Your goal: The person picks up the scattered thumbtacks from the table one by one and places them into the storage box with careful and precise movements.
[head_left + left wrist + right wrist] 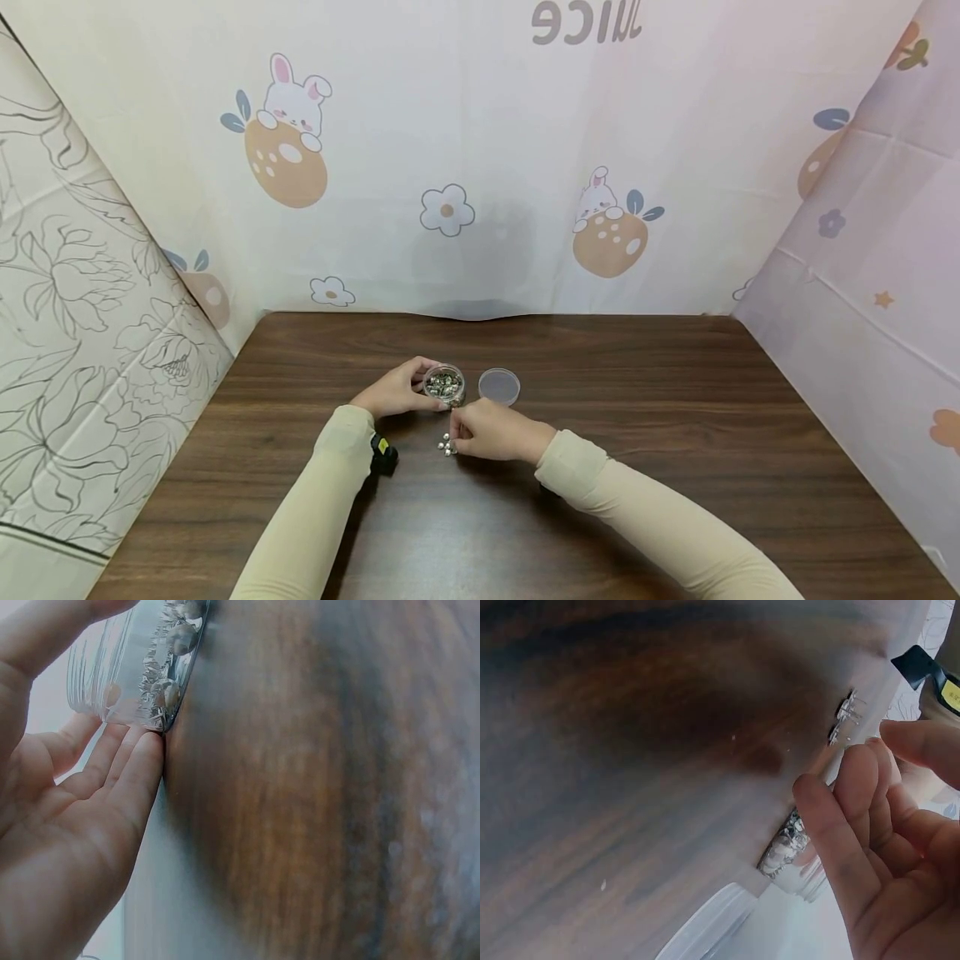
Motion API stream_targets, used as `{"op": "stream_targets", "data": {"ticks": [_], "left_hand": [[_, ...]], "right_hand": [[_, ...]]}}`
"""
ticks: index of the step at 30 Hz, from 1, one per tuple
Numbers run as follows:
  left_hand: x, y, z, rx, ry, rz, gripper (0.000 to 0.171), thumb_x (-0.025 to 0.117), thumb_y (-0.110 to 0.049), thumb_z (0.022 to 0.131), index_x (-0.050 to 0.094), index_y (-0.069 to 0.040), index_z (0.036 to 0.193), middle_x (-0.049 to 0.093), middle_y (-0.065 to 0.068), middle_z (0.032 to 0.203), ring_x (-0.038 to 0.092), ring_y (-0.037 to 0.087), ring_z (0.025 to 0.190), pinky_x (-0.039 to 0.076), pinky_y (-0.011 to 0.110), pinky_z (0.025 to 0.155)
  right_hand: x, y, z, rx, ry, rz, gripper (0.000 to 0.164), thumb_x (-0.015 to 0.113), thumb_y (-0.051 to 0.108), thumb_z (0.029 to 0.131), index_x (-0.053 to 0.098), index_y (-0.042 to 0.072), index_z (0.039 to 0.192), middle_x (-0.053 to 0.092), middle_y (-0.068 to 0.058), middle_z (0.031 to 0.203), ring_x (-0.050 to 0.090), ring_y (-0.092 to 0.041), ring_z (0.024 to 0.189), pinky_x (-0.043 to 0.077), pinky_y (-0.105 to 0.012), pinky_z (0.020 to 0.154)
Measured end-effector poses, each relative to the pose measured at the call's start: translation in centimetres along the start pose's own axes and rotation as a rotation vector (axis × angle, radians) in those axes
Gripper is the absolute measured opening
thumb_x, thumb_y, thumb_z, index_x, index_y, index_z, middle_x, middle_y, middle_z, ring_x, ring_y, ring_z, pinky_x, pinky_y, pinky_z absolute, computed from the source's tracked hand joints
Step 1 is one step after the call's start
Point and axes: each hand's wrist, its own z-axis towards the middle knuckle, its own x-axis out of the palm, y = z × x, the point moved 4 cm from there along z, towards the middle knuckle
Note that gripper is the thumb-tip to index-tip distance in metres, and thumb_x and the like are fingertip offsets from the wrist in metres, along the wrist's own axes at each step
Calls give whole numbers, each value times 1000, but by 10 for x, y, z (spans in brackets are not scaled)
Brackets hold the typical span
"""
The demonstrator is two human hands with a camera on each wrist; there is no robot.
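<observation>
A clear round jar (444,382) of silver thumbtacks stands near the middle of the table, lid off. My left hand (399,390) grips it from the left, thumb and fingers around its side. In the left wrist view the fingers (139,769) lie against the jar's wall (124,682). Just in front of the jar, several loose thumbtacks (447,446) lie on the wood, their pins upward in the right wrist view. My right hand (495,429) is low over them, thumb and forefinger tips close together beside the tacks. I cannot tell whether a tack is between them.
The clear round lid (499,386) lies flat, right of the jar. A dark wooden table (675,400) extends all around, with printed curtains (480,150) at its back and sides. A black strap with a yellow label (384,450) is on the left wrist.
</observation>
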Motion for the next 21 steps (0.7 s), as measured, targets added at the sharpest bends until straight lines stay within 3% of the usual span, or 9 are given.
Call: {"op": "stream_targets", "data": {"ticks": [4, 11, 21], "left_hand": [[1, -5, -3, 5, 4, 3, 69, 81, -21, 71, 45, -6, 129, 49, 12, 131, 46, 19, 119, 40, 40, 105], [-2, -32, -16, 27, 39, -16, 68, 77, -14, 76, 41, 4, 130, 46, 23, 132, 43, 31, 121, 37, 46, 106], [-2, -35, -17, 16, 42, -18, 67, 78, -14, 75, 42, 2, 130, 45, 21, 133, 43, 30, 122, 37, 45, 106]], "right_hand": [[4, 1, 0, 3, 15, -43, 10, 65, 16, 83, 59, 20, 75, 52, 12, 61, 45, 2, 53, 39, -14, 47], [4, 4, 0, 19, 15, -93, 12, 65, 18, 83, 58, 20, 74, 52, 12, 62, 45, 1, 54, 40, -15, 48], [5, 5, 0, 35, 11, -138, 16, 65, 18, 85, 56, 20, 72, 52, 13, 63, 46, 0, 53, 40, -16, 47]]}}
